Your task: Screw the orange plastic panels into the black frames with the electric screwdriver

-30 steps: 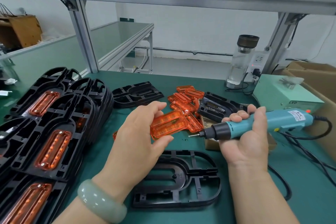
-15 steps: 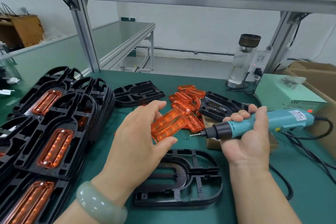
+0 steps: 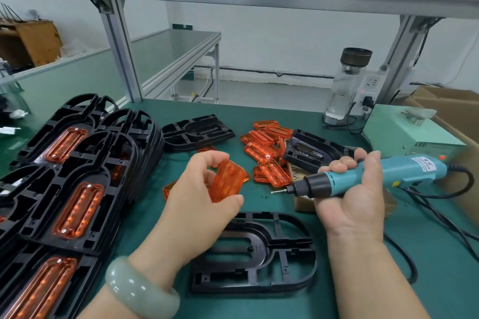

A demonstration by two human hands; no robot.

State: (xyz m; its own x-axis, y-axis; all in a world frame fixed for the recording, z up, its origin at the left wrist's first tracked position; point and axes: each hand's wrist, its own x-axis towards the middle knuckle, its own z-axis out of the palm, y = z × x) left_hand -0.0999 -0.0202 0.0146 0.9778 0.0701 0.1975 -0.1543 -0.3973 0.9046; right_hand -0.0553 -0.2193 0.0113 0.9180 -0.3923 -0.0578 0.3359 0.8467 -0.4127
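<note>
The left hand pinches an orange panel between thumb and curled fingers, in the air above the far rounded edge of an unfilled black frame lying flat on the counter. The right hand wraps round the blue screwdriver, its bit pointing left toward the panel, apart from it. Stacked frames crowd the left edge and loose panels lie behind, with bare green between the hands.

Left hand, at 9 o'clock, pinches an orange panel between thumb and curled fingers; right hand, at 3 o'clock, palm up, grips the screwdriver.
</note>
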